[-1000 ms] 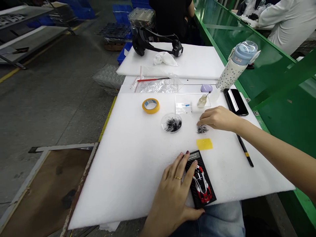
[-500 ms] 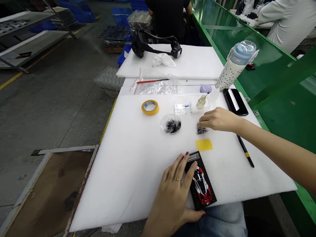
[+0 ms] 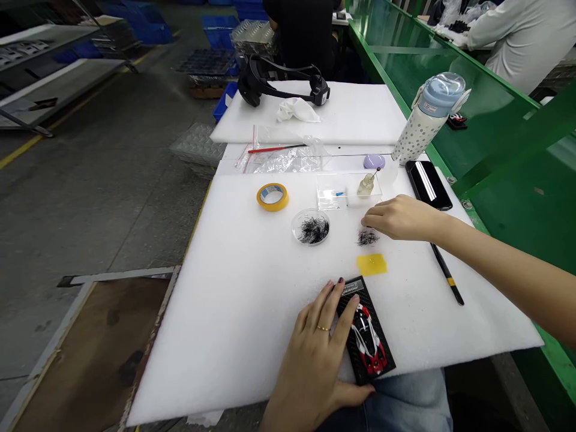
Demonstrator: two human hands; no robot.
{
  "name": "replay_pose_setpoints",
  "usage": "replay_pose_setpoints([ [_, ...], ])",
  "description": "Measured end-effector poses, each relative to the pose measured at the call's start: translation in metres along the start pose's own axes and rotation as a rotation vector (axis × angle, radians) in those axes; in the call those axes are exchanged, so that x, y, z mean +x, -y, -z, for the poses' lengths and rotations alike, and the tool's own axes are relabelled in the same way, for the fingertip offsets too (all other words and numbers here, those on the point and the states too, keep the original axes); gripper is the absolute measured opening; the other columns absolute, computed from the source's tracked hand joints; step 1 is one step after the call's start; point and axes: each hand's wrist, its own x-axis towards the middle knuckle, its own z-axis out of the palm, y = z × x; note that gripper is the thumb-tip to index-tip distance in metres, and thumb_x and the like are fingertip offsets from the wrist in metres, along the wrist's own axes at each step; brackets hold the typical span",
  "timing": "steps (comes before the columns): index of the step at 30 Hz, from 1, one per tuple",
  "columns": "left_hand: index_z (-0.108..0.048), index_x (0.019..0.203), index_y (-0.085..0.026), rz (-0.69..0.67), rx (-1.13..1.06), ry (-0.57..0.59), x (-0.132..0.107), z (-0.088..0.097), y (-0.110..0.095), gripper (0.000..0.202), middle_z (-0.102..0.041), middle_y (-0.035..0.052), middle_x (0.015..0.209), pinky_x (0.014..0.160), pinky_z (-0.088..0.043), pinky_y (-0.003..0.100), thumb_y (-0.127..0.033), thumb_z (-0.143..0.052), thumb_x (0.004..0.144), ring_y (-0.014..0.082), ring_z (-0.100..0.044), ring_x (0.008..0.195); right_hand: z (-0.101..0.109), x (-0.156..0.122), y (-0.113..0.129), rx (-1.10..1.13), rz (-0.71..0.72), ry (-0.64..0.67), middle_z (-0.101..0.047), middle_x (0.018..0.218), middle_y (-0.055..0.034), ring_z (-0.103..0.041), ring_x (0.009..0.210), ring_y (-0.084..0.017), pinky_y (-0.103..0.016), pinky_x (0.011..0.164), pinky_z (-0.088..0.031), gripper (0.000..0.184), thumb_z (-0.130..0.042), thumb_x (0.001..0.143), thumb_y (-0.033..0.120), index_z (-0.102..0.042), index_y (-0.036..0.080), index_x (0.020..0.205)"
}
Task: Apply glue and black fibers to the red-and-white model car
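Observation:
My left hand [image 3: 315, 354] lies along the left side of a black base [image 3: 353, 298] carrying a red, white and black model car [image 3: 369, 340]. Its fingers rest on the far end and the thumb sits at the near edge, holding the base on the white foam board. My right hand [image 3: 400, 217] hovers just above a small loose pile of short black fibres [image 3: 368, 237], fingertips pinched together; whatever they hold is too small to make out. Left of it, a clear round dish [image 3: 311, 227] contains more black fibres. A yellow tape piece [image 3: 372, 264] lies between pile and base.
A yellow tape roll [image 3: 272, 197] and a clear tray [image 3: 330, 201] with a small glass bottle [image 3: 366, 185] stand farther back. To the right are a phone [image 3: 428, 185], a black brush-like stick [image 3: 447, 273] and a dotted water bottle [image 3: 420, 126]. Behind sits a black headset [image 3: 283, 84].
My right hand has shifted very slightly, and its fingertips have lifted a little off the fibre pile, so more of it shows. My left hand and the model car stay put.

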Motion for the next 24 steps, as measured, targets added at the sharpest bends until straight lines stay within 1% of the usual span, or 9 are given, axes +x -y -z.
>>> replay_pose_setpoints([
  [2,-0.043,0.146,-0.013,0.001,-0.002,-0.002,0.000,0.000,0.000,0.137,-0.052,0.0273,0.151,0.095,-0.053,0.054,-0.068,-0.095,0.032,0.0456,-0.054,0.134,-0.002,-0.001,0.002,-0.029,-0.008,0.002,-0.071,0.083,-0.0064,-0.057,0.071,-0.017,-0.031,0.054,-0.023,0.025,-0.045,0.098,0.010,-0.069,0.016,0.092],
  [4,-0.042,0.146,-0.013,0.004,-0.005,-0.001,0.000,0.000,-0.001,0.137,-0.052,0.0271,0.151,0.095,-0.053,0.054,-0.068,-0.095,0.033,0.0459,-0.054,0.134,-0.004,-0.002,0.004,-0.036,-0.019,-0.033,-0.072,0.086,-0.0074,-0.059,0.080,-0.019,-0.031,0.055,-0.024,0.023,-0.048,0.099,0.014,-0.069,0.016,0.089],
  [6,-0.042,0.147,-0.013,0.010,-0.009,0.005,0.000,0.000,0.000,0.136,-0.051,0.0266,0.152,0.095,-0.053,0.054,-0.069,-0.095,0.035,0.0461,-0.054,0.134,-0.006,-0.001,0.007,-0.036,-0.019,-0.068,-0.073,0.085,-0.0070,-0.058,0.083,-0.020,-0.031,0.057,-0.025,0.023,-0.050,0.097,0.013,-0.069,0.016,0.085],
  [9,-0.037,0.151,-0.014,0.008,-0.029,0.006,-0.002,0.000,0.002,0.137,-0.050,0.0262,0.153,0.096,-0.053,0.055,-0.081,-0.087,0.042,0.0462,-0.053,0.135,-0.006,0.003,0.009,-0.046,-0.002,-0.078,-0.070,0.077,-0.0052,-0.056,0.079,-0.019,-0.031,0.058,-0.026,0.025,-0.051,0.095,0.011,-0.067,0.017,0.076],
  [12,-0.028,0.157,-0.016,0.017,-0.113,-0.018,-0.005,0.001,0.006,0.135,-0.047,0.0249,0.156,0.102,-0.051,0.056,-0.095,-0.067,0.055,0.0451,-0.047,0.141,-0.004,0.008,0.009,-0.043,0.008,-0.059,-0.068,0.073,-0.0047,-0.054,0.077,-0.019,-0.031,0.057,-0.026,0.026,-0.052,0.094,0.011,-0.065,0.017,0.072],
  [15,-0.025,0.159,-0.023,0.093,-0.243,-0.039,-0.009,0.002,0.008,0.112,-0.047,0.0187,0.157,0.112,-0.047,0.054,-0.088,-0.059,0.074,0.0386,-0.043,0.147,-0.003,0.012,0.009,-0.037,-0.005,-0.047,-0.067,0.072,-0.0051,-0.054,0.076,-0.019,-0.031,0.057,-0.025,0.023,-0.053,0.092,0.009,-0.065,0.016,0.073],
  [17,-0.027,0.158,-0.027,0.138,-0.317,-0.055,-0.012,0.002,0.009,0.098,-0.048,0.0158,0.156,0.115,-0.045,0.053,-0.083,-0.056,0.082,0.0351,-0.043,0.147,-0.003,0.014,0.008,-0.038,-0.017,-0.048,-0.066,0.072,-0.0057,-0.054,0.076,-0.019,-0.031,0.057,-0.026,0.020,-0.054,0.090,0.008,-0.065,0.015,0.075],
  [20,-0.032,0.156,-0.030,0.165,-0.407,-0.088,-0.013,0.002,0.009,0.088,-0.049,0.0139,0.155,0.116,-0.045,0.053,-0.079,-0.054,0.087,0.0336,-0.044,0.146,-0.003,0.013,0.008,-0.030,-0.031,-0.057,-0.066,0.071,-0.0063,-0.055,0.075,-0.019,-0.031,0.058,-0.026,0.018,-0.055,0.090,0.009,-0.066,0.014,0.077],
  [24,-0.041,0.150,-0.033,0.209,-0.512,-0.134,-0.011,0.003,0.008,0.068,-0.051,0.0106,0.152,0.114,-0.049,0.048,-0.067,-0.057,0.094,0.0297,-0.049,0.142,-0.001,0.010,0.009,0.007,-0.031,-0.045,-0.068,0.073,-0.0065,-0.055,0.076,-0.019,-0.030,0.057,-0.025,0.021,-0.054,0.093,0.011,-0.067,0.016,0.077],
])
